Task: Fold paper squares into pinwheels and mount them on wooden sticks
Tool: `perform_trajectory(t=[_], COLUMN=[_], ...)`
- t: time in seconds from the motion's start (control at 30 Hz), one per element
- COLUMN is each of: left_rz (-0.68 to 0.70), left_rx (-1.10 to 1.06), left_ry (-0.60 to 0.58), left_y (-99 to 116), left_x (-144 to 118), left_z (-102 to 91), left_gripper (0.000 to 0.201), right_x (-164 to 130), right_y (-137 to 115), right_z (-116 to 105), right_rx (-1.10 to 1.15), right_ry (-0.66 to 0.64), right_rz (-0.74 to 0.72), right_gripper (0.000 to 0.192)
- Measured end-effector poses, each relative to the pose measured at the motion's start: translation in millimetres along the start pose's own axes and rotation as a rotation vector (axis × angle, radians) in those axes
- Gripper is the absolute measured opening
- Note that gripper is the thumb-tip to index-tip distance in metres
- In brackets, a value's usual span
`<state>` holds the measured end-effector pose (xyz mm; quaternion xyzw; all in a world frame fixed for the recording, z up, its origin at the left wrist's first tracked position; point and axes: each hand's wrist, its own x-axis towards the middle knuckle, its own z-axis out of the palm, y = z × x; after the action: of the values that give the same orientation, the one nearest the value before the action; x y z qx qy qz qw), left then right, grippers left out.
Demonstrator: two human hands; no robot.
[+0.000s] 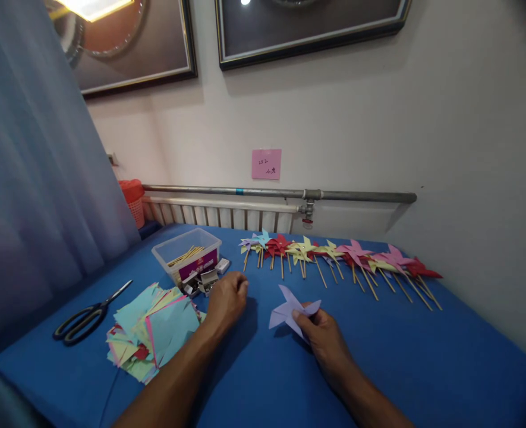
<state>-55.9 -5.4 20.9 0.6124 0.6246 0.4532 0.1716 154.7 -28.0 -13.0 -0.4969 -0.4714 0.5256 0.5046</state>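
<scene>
My right hand pinches a lilac paper pinwheel head by its middle, thumb on top; no stick shows on it. My left hand is closed, fingertips together, just right of a small open box of metal pins. Whatever those fingertips hold, if anything, is too small to make out. Behind the pin box stands a clear plastic tub with thin wooden sticks inside. A stack of cut coloured paper lies left of my left forearm.
Finished pinwheels on sticks lie in a row along the back right of the blue table. Black-handled scissors rest at the left. A small white box sits beside the tub. A radiator and pipe run behind.
</scene>
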Motion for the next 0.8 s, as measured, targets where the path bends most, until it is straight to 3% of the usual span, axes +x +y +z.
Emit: perform_trajectory(t=[0.1, 0.23, 0.6, 0.8], left_rz=[-0.020, -0.103, -0.210, -0.206], left_rx=[0.471, 0.801, 0.894, 0.905], left_ry=[0.061, -0.039, -0.235, -0.245], left_y=[-11.1, -18.9, -25.4, -29.0], left_x=[12.6, 15.4, 41.0, 45.3], left_z=[-25.5, -39.0, -36.8, -37.1], left_gripper=[0.023, 0.036, 0.033, 0.033], right_x=[2.5, 4.8, 10.0, 13.3], right_y=[2.9, 7.6, 12.1, 16.7], right_z=[-1.4, -2.6, -4.6, -3.5], right_rx=[-0.026, -0.032, -0.096, -0.056], right_ry=[0.014, 0.010, -0.014, -0.012], right_rz=[-0.015, -0.025, -0.063, -0.055], right_gripper=[0.036, 0.037, 0.037, 0.037])
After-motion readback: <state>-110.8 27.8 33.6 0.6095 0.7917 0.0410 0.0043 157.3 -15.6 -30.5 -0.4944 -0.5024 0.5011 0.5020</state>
